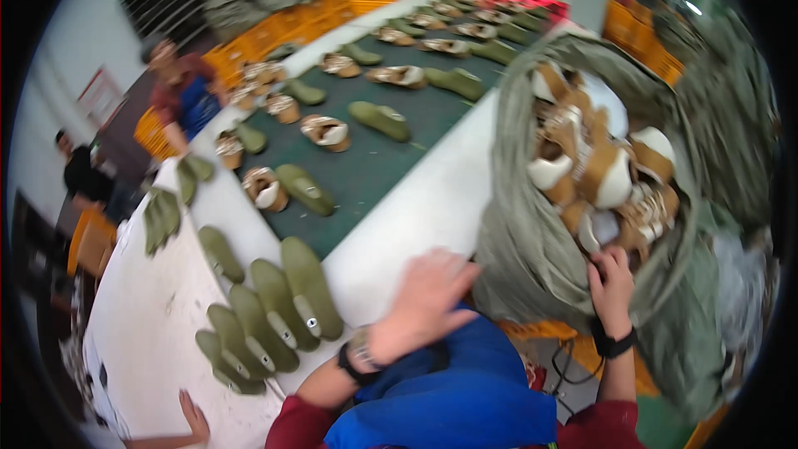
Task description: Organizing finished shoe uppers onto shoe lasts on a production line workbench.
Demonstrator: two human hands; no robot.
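Note:
My left hand [428, 295] is over the near edge of the white tabletop, its fingers stretched out and apart, a little blurred, with nothing in it. My right hand [613, 283] reaches over the near rim of a grey-green cloth sack [519, 233]. Its fingers are bent against the nearest of several tan and white shoes [605, 175] heaped inside; their tips are partly hidden, so what they grip is unclear. Left of my left hand, several olive-green shoe lasts [270, 303] lie in a slanting row on the table.
A dark green conveyor belt [374, 175] carries shoes, each beside a green last. The white table [158, 308] curves left. A co-worker's hand [194, 417] rests at lower left; a person in a blue apron [195, 108] stands farther off. Orange crates [320, 12] line the back.

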